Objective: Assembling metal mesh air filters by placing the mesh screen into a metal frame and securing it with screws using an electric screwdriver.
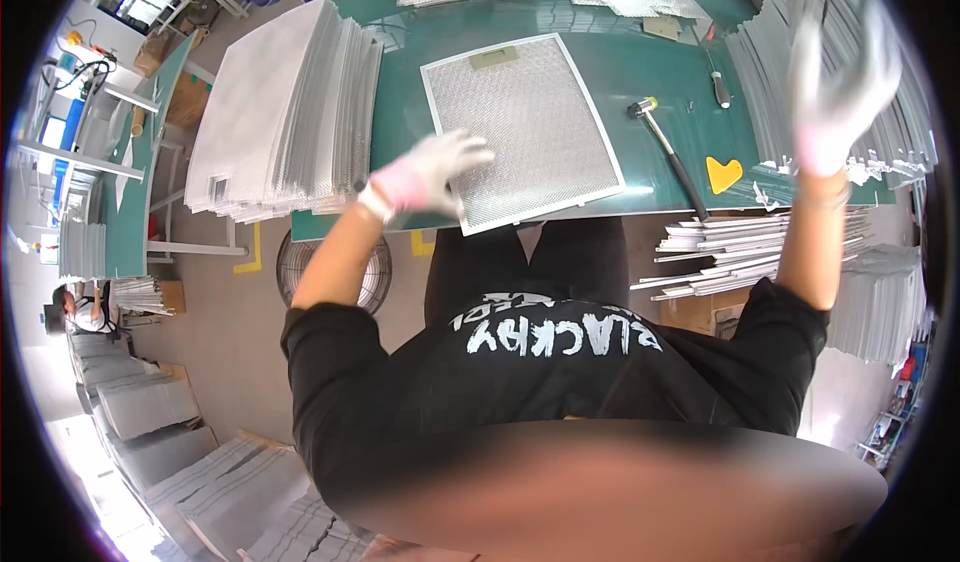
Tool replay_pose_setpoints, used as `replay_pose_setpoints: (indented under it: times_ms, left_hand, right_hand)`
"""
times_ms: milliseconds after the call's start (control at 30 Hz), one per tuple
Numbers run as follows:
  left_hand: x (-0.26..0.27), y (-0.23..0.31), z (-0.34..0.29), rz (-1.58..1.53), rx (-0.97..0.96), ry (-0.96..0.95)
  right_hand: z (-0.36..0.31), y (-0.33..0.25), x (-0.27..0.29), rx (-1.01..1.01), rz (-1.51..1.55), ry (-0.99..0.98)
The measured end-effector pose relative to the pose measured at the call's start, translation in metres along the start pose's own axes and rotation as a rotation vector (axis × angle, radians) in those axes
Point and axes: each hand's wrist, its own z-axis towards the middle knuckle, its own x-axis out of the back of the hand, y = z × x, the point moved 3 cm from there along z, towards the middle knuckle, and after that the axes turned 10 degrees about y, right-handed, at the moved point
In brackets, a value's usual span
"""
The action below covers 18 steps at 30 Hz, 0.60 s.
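Observation:
A rectangular metal mesh panel (530,122) with a pale frame lies slightly turned on the green worktable (400,62) in front of me. A small tan tab (494,57) sits at its far edge. My left hand (437,170), in a white and pink glove, reaches over the panel's near left side with fingers apart; whether it presses on the mesh I cannot tell. My right hand (842,87), gloved alike and blurred, is raised at the far right by the upright frames (770,72). Its fingers look spread, with nothing visible in them.
A hammer (670,157), a screwdriver (718,82) and a yellow heart-shaped piece (723,175) lie right of the panel. Tall stacked mesh sheets (290,112) stand left. White strips (730,252) are piled below the table's right edge. A round fan (350,267) is on the floor.

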Motion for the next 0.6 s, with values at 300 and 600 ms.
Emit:
replay_pose_setpoints:
  times_ms: [300,600]
  left_hand:
    - [0.0,0.052,-0.008,0.306,-0.275,0.175]
    - [0.173,0.138,0.097,0.211,-0.603,0.564]
  right_hand:
    - [-0.305,-0.067,-0.033,-0.295,0.094,-1.123]
    - [-0.267,-0.051,-0.01,-1.389,0.846,-0.965]
